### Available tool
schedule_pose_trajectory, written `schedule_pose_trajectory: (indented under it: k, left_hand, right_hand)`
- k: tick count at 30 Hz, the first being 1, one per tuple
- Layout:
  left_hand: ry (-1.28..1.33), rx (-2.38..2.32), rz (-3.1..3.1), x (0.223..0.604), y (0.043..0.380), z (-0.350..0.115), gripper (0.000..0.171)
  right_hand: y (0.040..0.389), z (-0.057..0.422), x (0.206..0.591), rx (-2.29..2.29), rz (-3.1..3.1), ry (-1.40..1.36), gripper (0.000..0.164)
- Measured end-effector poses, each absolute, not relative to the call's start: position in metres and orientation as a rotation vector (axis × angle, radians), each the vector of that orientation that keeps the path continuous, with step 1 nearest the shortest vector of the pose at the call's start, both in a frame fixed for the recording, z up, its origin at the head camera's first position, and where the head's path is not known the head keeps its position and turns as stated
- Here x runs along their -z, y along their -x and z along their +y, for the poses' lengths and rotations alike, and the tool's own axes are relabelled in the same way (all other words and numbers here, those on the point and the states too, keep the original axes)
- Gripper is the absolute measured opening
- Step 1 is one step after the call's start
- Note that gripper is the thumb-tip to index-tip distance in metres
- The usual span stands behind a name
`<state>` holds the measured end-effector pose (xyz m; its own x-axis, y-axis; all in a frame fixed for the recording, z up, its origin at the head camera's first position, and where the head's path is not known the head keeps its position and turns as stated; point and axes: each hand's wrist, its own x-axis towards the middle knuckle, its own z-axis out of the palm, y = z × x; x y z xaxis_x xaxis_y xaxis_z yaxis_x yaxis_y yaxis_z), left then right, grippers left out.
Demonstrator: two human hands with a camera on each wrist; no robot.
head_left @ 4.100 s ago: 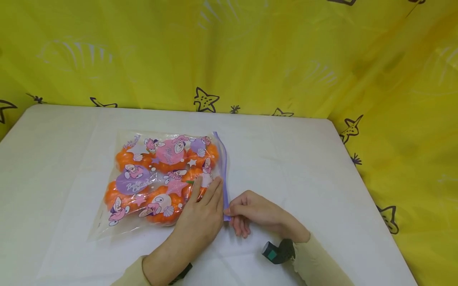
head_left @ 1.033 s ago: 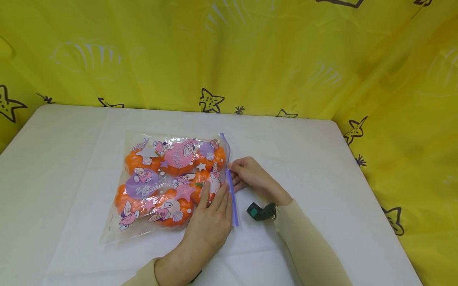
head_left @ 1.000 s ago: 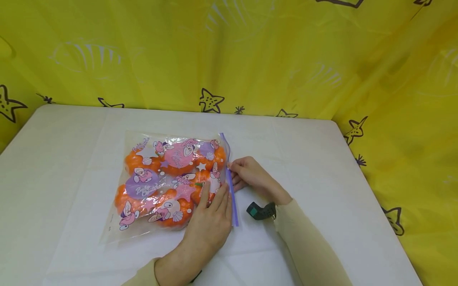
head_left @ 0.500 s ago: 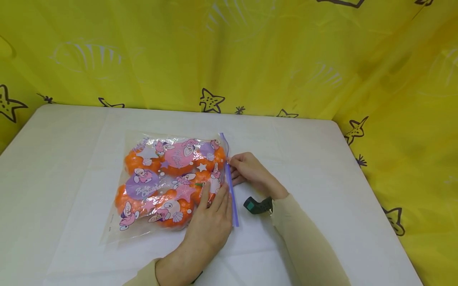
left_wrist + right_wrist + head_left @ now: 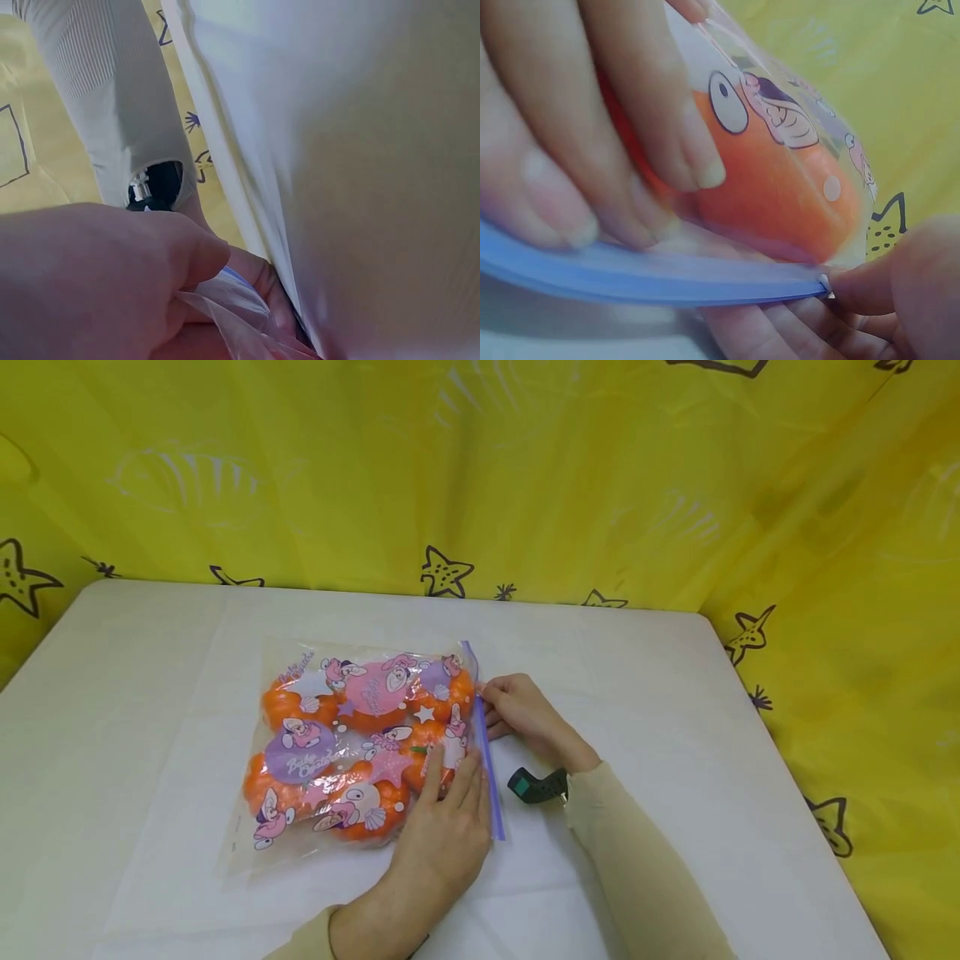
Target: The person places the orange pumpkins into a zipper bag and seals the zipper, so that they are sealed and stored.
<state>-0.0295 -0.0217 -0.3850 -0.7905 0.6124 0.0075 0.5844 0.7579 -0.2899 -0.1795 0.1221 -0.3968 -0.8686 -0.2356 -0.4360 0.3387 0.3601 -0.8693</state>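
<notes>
A clear zip-lock bag [image 5: 300, 752] printed with pink and purple cartoon shells lies flat on the table. Several orange pumpkins [image 5: 281, 703] fill it, and a green stem shows through the film. My left hand [image 5: 444, 843] lies over the bag's lower right part, fingers fairly straight on top. In the left wrist view, clear film comes out between the thumb [image 5: 204, 255] and fingers of that hand. My right hand [image 5: 525, 714] pinches the purple zip strip [image 5: 489, 760] in its upper half. In the right wrist view, a small white piece [image 5: 825, 283] sits at the thumb tip.
A white cloth covers the table [image 5: 637, 693]. Yellow curtain [image 5: 337, 468] with starfish and fish drawings hangs behind and to the right. A black wrist camera [image 5: 536, 785] sits at the right wrist, beside the bag.
My right hand has moved from the zip strip's near end up along it towards the far end, still pinching. My left hand stays on the bag.
</notes>
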Motion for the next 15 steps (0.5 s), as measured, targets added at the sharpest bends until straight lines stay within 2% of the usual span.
schedule_pose_trajectory:
  k: [15]
  left_hand:
    - [0.974, -0.397, -2.830, 0.3827, 0.0288, -0.0232, 0.053]
  right_hand:
    - [0.1845, 0.1208, 0.3986, 1.576, 2.130, -0.054, 0.034]
